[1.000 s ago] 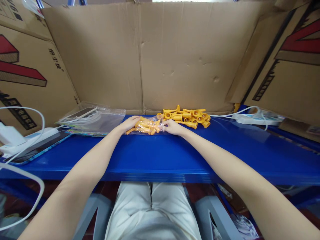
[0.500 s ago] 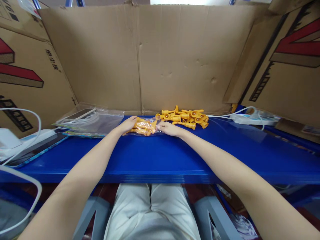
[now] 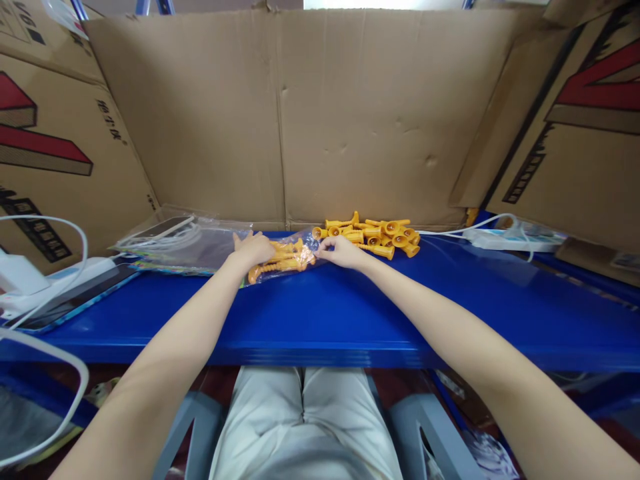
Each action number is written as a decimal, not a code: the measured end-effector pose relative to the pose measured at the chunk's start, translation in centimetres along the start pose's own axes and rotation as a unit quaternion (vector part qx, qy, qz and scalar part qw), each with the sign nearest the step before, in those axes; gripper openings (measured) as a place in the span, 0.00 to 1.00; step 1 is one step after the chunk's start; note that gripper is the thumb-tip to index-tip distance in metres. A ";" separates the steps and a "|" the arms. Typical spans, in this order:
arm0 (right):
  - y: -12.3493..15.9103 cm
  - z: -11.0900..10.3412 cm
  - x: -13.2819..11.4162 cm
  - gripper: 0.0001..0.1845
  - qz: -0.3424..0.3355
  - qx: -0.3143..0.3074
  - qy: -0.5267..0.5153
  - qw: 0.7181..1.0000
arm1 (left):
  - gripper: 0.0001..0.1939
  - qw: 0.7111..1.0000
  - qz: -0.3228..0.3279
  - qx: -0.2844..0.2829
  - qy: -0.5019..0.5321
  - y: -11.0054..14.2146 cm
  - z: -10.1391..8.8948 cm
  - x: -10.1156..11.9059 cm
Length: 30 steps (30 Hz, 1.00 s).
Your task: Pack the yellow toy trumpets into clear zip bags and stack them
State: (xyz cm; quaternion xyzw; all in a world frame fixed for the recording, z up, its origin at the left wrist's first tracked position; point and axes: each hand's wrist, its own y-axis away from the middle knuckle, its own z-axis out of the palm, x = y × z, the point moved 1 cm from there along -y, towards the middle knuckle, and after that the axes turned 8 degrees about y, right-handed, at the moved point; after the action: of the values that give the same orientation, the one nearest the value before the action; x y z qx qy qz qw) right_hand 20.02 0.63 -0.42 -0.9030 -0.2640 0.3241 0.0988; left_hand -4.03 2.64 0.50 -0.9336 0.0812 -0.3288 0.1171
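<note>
A clear plastic bag (image 3: 306, 239) with several orange-yellow plastic pieces (image 3: 283, 261) inside lies on the blue shelf. My left hand (image 3: 254, 249) rests at the bag's left end, fingers spread, touching the pieces through or beside the film; which, I cannot tell. At the bag's right end my right hand (image 3: 343, 253) is closed in a pinch on its edge. Just beyond that hand sits a loose pile of yellow plastic pieces (image 3: 393, 235), with flared, funnel-like ends and ribbed stems.
Flat clear bags (image 3: 205, 247) lie to the left, a phone (image 3: 167, 228) and white cable by them. A dark tablet (image 3: 75, 300) and white power strip (image 3: 75, 277) sit further left. Another power strip (image 3: 510, 239) is at right. Cardboard (image 3: 360, 120) walls the back.
My left hand has lifted and spread its fingers at the bag's left end. The bag's left part has shifted slightly towards me. My right hand stays at the right end.
</note>
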 end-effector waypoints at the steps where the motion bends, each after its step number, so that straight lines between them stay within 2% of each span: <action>1: 0.0 -0.2 0.1 0.08 0.007 0.019 0.042 0.999 | 0.14 0.999 -0.014 0.001 -0.033 0.3 -0.1 0.6; 3: 0.0 -0.5 0.3 0.08 0.028 0.058 0.130 0.989 | 0.17 0.983 -0.040 -0.015 -0.177 1.1 -0.2 2.1; 5: 0.2 -0.9 0.4 0.07 0.055 0.085 0.196 0.975 | 0.23 0.969 -0.039 -0.025 -0.242 1.8 -0.4 3.6; 8: 0.5 -1.2 0.5 0.08 0.094 0.096 0.254 0.958 | 0.27 0.962 -0.036 -0.020 -0.269 2.6 -0.4 5.0; 11: 0.7 -1.3 0.5 0.08 0.112 0.117 0.282 0.946 | 0.27 0.962 -0.032 0.007 -0.271 3.0 -0.1 5.4; 14: 0.6 -1.3 0.7 0.11 0.148 0.149 0.265 0.941 | 0.28 0.961 -0.018 0.019 -0.276 3.1 0.6 5.5; 16: 0.4 -1.1 1.0 0.13 0.176 0.131 0.233 0.947 | 0.28 0.961 0.000 0.023 -0.275 3.2 0.9 5.6; 20: 0.1 -0.6 1.7 0.19 0.187 0.056 0.163 0.967 | 0.28 0.977 -0.003 0.053 -0.207 2.9 0.8 5.6; 25: 0.0 -0.3 2.1 0.17 0.224 0.089 0.019 0.970 | 0.18 0.995 -0.043 0.065 -0.063 1.3 0.7 3.8; 28: 0.0 -0.3 2.0 0.16 0.245 0.106 -0.087 0.960 | 0.11 0.995 -0.078 0.057 0.024 0.4 1.3 2.4; 30: 0.0 -0.5 1.7 0.16 0.256 0.117 -0.134 0.950 | 0.11 0.985 -0.104 0.039 0.132 0.2 1.7 1.9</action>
State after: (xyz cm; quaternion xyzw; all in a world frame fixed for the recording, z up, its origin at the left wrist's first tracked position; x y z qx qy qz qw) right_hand 21.40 1.53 -0.94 -0.8705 0.0044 0.4854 0.0809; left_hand -1.50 2.25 0.29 -0.8802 -0.0147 -0.4623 0.1066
